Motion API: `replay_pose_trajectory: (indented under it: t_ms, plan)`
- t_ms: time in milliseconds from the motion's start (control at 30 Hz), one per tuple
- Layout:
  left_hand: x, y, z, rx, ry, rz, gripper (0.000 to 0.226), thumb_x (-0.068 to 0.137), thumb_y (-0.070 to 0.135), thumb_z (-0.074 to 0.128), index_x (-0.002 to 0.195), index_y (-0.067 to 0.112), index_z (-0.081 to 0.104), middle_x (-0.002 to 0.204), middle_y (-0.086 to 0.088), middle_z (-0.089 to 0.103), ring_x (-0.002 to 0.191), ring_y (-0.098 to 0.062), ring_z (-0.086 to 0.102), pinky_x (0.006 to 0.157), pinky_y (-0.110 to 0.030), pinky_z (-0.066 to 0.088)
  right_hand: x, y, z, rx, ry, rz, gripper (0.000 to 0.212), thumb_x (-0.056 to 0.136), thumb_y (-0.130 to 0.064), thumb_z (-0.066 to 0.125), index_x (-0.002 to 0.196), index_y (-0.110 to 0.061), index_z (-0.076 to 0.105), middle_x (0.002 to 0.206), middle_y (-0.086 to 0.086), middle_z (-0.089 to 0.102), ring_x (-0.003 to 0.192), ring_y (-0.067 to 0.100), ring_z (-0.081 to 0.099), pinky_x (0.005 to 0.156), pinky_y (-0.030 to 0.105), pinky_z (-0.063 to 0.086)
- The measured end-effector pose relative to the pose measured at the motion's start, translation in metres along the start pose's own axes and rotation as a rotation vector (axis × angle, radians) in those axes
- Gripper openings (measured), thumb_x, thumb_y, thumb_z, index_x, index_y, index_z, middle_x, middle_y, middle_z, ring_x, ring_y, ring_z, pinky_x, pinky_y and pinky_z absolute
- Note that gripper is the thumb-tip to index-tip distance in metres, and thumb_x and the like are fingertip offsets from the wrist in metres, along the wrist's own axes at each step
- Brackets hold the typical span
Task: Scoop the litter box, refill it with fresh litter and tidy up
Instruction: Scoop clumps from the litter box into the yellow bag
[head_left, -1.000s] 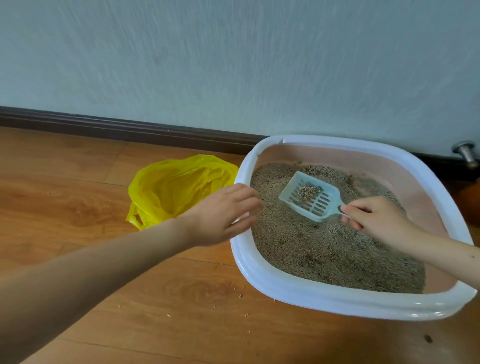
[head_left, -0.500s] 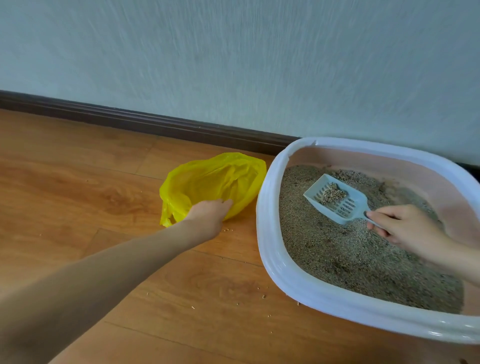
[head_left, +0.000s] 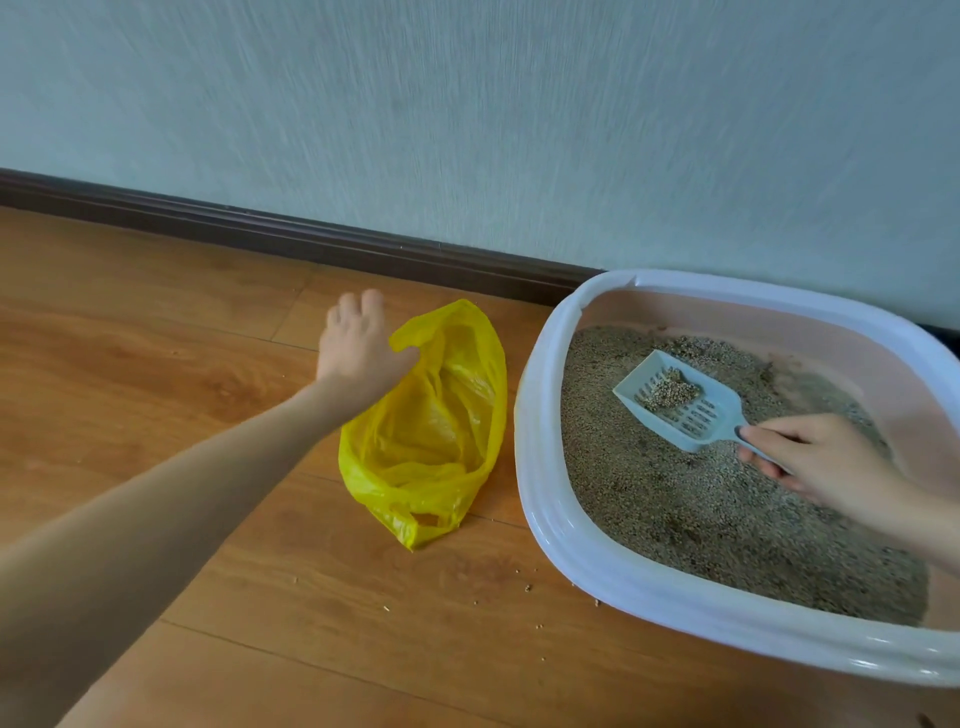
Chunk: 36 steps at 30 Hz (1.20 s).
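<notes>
A white-rimmed litter box (head_left: 537, 467) with pink inner walls stands on the wooden floor at the right, filled with grey-brown litter (head_left: 691, 514). My right hand (head_left: 815, 460) grips the handle of a pale blue slotted scoop (head_left: 685, 410), which is held just above the litter with a small clump of litter in it. A yellow plastic bag (head_left: 436, 431) lies left of the box with its mouth spread open. My left hand (head_left: 356, 345) pinches the bag's upper left rim with fingers curled.
A pale wall with a dark baseboard (head_left: 311, 241) runs behind everything. Scattered litter grains (head_left: 527, 587) lie on the floor in front of the box. Bare wooden floor (head_left: 156, 364) stretches to the left.
My left hand left the box rim, reached the yellow bag and pulled its mouth open. The scoop with its clump stays held above the litter.
</notes>
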<state>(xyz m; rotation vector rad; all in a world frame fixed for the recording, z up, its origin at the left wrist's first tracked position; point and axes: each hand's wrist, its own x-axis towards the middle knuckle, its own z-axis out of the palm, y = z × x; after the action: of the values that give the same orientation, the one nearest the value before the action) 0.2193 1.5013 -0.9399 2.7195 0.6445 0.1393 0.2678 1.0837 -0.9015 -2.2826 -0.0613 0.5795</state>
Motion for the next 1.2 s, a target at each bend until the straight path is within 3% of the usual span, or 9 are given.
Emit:
replay_pose_trajectory:
  t_ms: [100,200,267,367,633,800,1000,1100,1200]
  plan:
    - [0.003,-0.019,0.008,0.067,-0.329,-0.370,0.102,0.076,0.055,0.070,0.144,0.000,0.019,0.140,-0.022,0.036,0.129,-0.040,0.036,0.097,-0.047,0.039,0.001,0.000,0.001,-0.019,-0.009,0.000,0.031,0.096,-0.019,0.055,0.073,-0.003,0.069,0.046,-0.002,0.051,0.034,0.004,0.039,0.034,0.013,0.029]
    - [-0.005,-0.027,0.027,-0.036,-0.500,-0.388,0.080,0.080,0.045,0.071,0.134,-0.005,0.040,0.129,-0.021,0.052,0.116,-0.034,0.053,0.077,-0.036,0.044,0.001,-0.003,0.003,-0.019,-0.007,-0.001,0.032,0.095,-0.020,0.056,0.073,-0.003,0.069,0.047,-0.001,0.052,0.034,0.005,0.038,0.034,0.013,0.028]
    - [-0.009,-0.030,0.038,-0.116,-0.473,-0.330,0.045,0.084,0.033,0.070,0.111,-0.001,0.059,0.105,-0.016,0.062,0.097,-0.031,0.059,0.069,-0.034,0.044,0.001,-0.004,0.007,0.004,-0.012,0.002,0.032,0.096,-0.017,0.055,0.072,0.000,0.068,0.047,0.001,0.051,0.033,0.004,0.038,0.034,0.012,0.029]
    - [-0.015,-0.030,0.045,-0.244,-0.404,-0.305,0.023,0.085,0.023,0.066,0.094,0.002,0.061,0.076,-0.008,0.056,0.076,-0.026,0.053,0.061,-0.033,0.041,0.000,-0.005,0.013,-0.026,-0.012,0.010,0.031,0.095,-0.015,0.056,0.072,0.001,0.068,0.047,0.002,0.052,0.032,0.001,0.040,0.033,0.011,0.029]
    - [-0.021,-0.033,0.051,-0.391,-0.351,-0.261,0.016,0.085,0.017,0.063,0.093,0.004,0.061,0.067,-0.005,0.053,0.068,-0.026,0.052,0.050,-0.029,0.036,0.001,-0.040,0.006,-0.063,0.093,-0.168,0.031,0.096,-0.023,0.055,0.071,-0.013,0.071,0.050,0.000,0.058,0.042,0.010,0.043,0.039,0.016,0.032]
    - [-0.022,-0.034,0.056,-0.445,-0.350,-0.263,0.020,0.086,0.016,0.063,0.093,-0.002,0.064,0.074,-0.011,0.058,0.069,-0.027,0.052,0.051,-0.030,0.036,0.011,-0.099,0.030,-0.130,-0.032,-0.236,0.031,0.095,-0.026,0.055,0.072,-0.015,0.071,0.050,-0.004,0.058,0.050,0.014,0.046,0.052,0.024,0.035]
    - [-0.021,-0.034,0.058,-0.447,-0.353,-0.312,0.013,0.086,0.016,0.062,0.081,0.004,0.057,0.063,-0.003,0.049,0.069,-0.025,0.050,0.048,-0.028,0.034,0.029,-0.156,0.091,-0.550,-0.153,-0.264,0.037,0.086,-0.030,0.060,0.062,-0.002,0.061,0.055,0.008,0.053,0.048,0.018,0.045,0.052,0.029,0.033]
    - [-0.021,-0.034,0.059,-0.440,-0.359,-0.301,0.015,0.086,0.016,0.060,0.081,0.004,0.052,0.065,-0.005,0.047,0.069,-0.026,0.048,0.048,-0.030,0.031,0.034,-0.170,0.119,-0.732,-0.170,-0.333,0.040,0.089,-0.025,0.055,0.056,-0.011,0.037,0.053,0.003,0.038,0.048,0.018,0.036,0.047,0.030,0.022]
    - [-0.021,-0.035,0.059,-0.443,-0.358,-0.287,0.016,0.086,0.015,0.059,0.078,0.004,0.050,0.071,-0.010,0.049,0.068,-0.026,0.047,0.049,-0.031,0.030,0.030,-0.176,0.140,-0.938,-0.132,-0.410,0.034,0.092,-0.016,0.048,0.062,-0.014,0.032,0.062,0.001,0.038,0.052,0.016,0.035,0.045,0.028,0.022]
